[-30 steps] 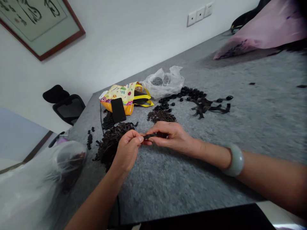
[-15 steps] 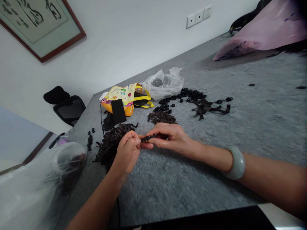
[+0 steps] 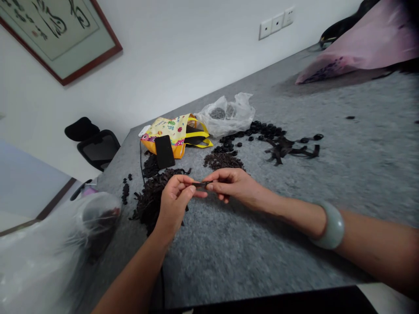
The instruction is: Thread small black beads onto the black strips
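Two hands closed, left hand [image 3: 174,203] and right hand [image 3: 234,187] pinching one short black strip [image 3: 199,184] between their fingertips

Left forearm [image 3: 131,266] angled up from below, right forearm [image 3: 294,216] reaching in low from the side; left hand [image 3: 173,205] and right hand [image 3: 234,187] face each other, each in a thumb-to-forefinger pinch, close together at centre, remaining right fingers loosely curled.

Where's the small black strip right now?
Head view: the small black strip is pinched between the left hand and right hand, right of the dark heap of strips.
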{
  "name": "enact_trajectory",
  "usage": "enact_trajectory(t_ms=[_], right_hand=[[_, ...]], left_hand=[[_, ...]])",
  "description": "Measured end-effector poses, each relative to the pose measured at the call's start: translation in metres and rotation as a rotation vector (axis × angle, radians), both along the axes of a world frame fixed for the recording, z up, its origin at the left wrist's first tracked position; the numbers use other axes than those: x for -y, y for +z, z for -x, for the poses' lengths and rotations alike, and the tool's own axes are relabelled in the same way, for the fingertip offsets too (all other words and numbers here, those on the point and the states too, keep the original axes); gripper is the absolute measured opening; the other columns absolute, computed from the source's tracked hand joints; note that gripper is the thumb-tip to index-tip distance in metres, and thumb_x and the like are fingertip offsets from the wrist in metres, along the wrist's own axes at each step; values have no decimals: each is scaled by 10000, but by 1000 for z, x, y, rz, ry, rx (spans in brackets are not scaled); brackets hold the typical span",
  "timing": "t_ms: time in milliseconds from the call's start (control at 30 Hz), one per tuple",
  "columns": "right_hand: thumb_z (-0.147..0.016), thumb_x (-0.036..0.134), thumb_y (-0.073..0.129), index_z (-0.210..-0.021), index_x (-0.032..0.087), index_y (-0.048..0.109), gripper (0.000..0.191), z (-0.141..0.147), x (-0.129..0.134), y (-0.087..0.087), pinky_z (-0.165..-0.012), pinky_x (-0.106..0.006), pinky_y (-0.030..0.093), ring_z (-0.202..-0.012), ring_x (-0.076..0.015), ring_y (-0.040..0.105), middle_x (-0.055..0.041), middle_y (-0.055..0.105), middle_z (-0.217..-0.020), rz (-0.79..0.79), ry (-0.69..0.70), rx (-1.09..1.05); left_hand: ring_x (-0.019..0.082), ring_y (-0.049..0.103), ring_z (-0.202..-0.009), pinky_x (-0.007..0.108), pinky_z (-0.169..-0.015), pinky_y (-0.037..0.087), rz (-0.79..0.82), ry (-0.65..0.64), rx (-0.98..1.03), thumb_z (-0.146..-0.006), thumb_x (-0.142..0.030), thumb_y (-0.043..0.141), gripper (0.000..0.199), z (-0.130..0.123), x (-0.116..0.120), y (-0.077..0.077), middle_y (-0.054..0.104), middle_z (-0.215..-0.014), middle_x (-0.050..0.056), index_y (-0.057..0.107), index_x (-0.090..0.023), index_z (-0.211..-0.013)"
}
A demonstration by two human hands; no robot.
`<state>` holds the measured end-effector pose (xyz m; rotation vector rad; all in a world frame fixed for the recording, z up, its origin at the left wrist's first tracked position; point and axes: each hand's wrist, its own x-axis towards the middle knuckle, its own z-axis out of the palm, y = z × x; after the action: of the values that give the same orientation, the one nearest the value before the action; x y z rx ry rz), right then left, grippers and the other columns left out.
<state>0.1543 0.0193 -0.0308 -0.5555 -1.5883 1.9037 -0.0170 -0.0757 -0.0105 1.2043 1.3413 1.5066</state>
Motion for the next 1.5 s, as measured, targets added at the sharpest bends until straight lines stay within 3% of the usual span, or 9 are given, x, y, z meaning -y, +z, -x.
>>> enact_trajectory(t_ms=[100, 233, 700, 867, 933, 1100, 1267, 1433, 1500], right_hand=[[-750, 339, 775, -908, 151, 731, 249, 1, 1, 0, -435, -174, 436, -512, -65, 533, 12, 640, -661, -16, -47, 22], [-757, 328, 774, -868, 147, 721, 218, 2, 4, 3, -426, -157, 424, -504, -49, 519, -3, 671, -703, -27, -23, 16], [-783, 416, 793, -938, 162, 726, 305, 3, 5, -2, -423, -171, 420, -539, -67, 489, 27, 603, -685, 46, 51, -12], [-789, 422, 769, -934, 161, 728, 301, 3, 6, -2, -424, -188, 409, -529, -80, 473, 35, 570, -634, -27, 3, 14], [-807, 404, 747, -930, 163, 725, 271, 3, 6, -2, -435, -192, 406, -529, -82, 474, 37, 561, -623, -71, -14, 23], [-820, 339, 713, -892, 163, 703, 190, 1, 5, 1, -450, -197, 360, -529, -80, 471, 36, 561, -613, -174, -33, 40], [-764, 278, 755, -855, 182, 600, 205, 1, 5, 0, -504, -203, 382, -601, -81, 504, 33, 579, -701, -221, -125, -57], [-757, 304, 776, -1050, 180, 622, 354, 1, 3, -3, -526, -217, 409, -590, -86, 523, 38, 601, -707, -160, -72, -82], [-772, 334, 773, -1037, 171, 652, 335, 0, 3, -4, -498, -213, 390, -565, -82, 502, 37, 594, -691, -151, -44, -55]], left_hand=[[170, 745, -751, 296, -761, 557, 16, -14, -43, -844, -277, 705, 147, -2, -2, 0, 750, -839, 10, 660, -194, -956], [165, 722, -732, 288, -743, 553, 26, 1, -144, -814, -273, 743, 121, -3, -4, 0, 742, -769, 9, 689, -183, -873], [124, 691, -633, 245, -661, 526, 71, 16, -90, -833, -276, 726, 134, -5, -4, 2, 685, -731, -17, 648, -173, -867], [122, 695, -608, 254, -642, 541, -2, 152, -120, -754, -223, 777, 266, -10, -4, 6, 654, -813, -45, 586, -193, -936], [129, 696, -611, 244, -623, 525, -6, 177, -206, -769, -231, 763, 191, -12, -2, 8, 666, -790, -30, 609, -185, -872], [158, 685, -598, 249, -622, 495, 35, 108, -368, -843, -257, 696, 70, -13, 2, 9, 704, -625, 0, 710, -188, -847], [150, 689, -583, 246, -595, 504, 109, 27, -222, -764, -264, 761, 118, -12, 0, 6, 720, -705, -1, 690, -187, -819], [135, 653, -564, 242, -611, 495, 130, -33, -139, -803, -291, 729, 122, -8, -2, 2, 671, -604, -18, 666, -186, -803], [134, 651, -573, 245, -617, 494, 128, -42, -128, -814, -290, 713, 114, -8, -1, 2, 676, -618, -16, 663, -187, -808]])
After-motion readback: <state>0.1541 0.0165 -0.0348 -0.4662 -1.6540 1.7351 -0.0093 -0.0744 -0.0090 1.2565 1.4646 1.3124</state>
